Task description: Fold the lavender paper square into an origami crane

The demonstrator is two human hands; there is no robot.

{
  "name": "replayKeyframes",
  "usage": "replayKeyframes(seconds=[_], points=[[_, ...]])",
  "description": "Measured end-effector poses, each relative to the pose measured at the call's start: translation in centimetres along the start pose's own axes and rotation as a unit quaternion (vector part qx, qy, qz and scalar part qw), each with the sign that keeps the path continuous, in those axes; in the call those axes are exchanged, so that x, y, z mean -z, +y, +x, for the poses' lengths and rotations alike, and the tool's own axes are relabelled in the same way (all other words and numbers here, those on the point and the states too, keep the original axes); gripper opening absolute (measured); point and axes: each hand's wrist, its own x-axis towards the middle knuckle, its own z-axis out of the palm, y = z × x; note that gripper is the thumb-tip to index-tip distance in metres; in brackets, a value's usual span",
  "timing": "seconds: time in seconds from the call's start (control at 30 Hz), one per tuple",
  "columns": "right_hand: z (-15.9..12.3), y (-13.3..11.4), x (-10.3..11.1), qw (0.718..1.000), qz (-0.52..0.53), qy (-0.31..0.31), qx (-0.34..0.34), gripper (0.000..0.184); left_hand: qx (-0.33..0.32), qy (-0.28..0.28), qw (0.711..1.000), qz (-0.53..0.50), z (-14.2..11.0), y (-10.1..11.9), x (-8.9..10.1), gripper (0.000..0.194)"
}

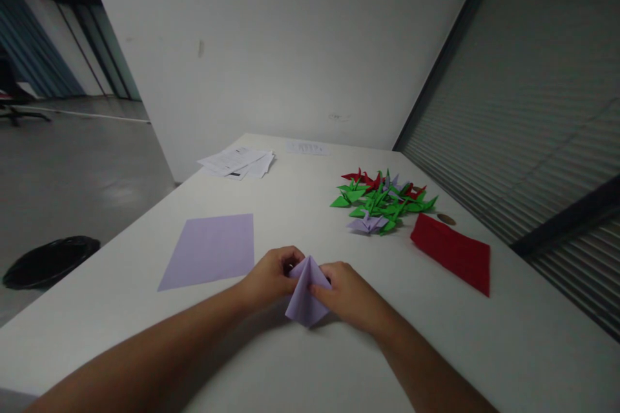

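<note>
Near edge of the matte white table (310,374): folded lilac paper (306,303), crisp creases, pointed top, flaring to a kite-like lower part. Left hand (271,277) has its left side pinched, fingers curled, thumb on the paper. Right hand (351,293) grips the right side, thumb pressed on the front face, other fingers partly hidden behind.

Left of the hands, beyond the left forearm: flat lilac sheet (213,250), smooth, four-sided. Right, farther off: heap of folded paper pieces (382,203), sharp points, mostly green, some red and lilac. Just beside it, red piece (453,253), flat, roughly rectangular; paper or cloth, can't tell. Small brown disc (446,219) near its upper edge. Loose white printed sheets (237,161) overlap at the far left.
</note>
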Motion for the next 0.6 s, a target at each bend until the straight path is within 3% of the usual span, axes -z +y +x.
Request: replayKeyframes(seconds=[0.3,0.6], points=[[-0.03,0.07,-0.12,1.000,0.004,0.000,-0.001,0.016,-0.004,-0.044,0.997,-0.061,-0.24,0.88,0.38,0.023],[-0.02,0.16,0.02,1.000,-0.006,0.004,0.008,0.011,-0.020,-0.043,0.998,-0.034,-0.08,0.30,0.66,0.038]])
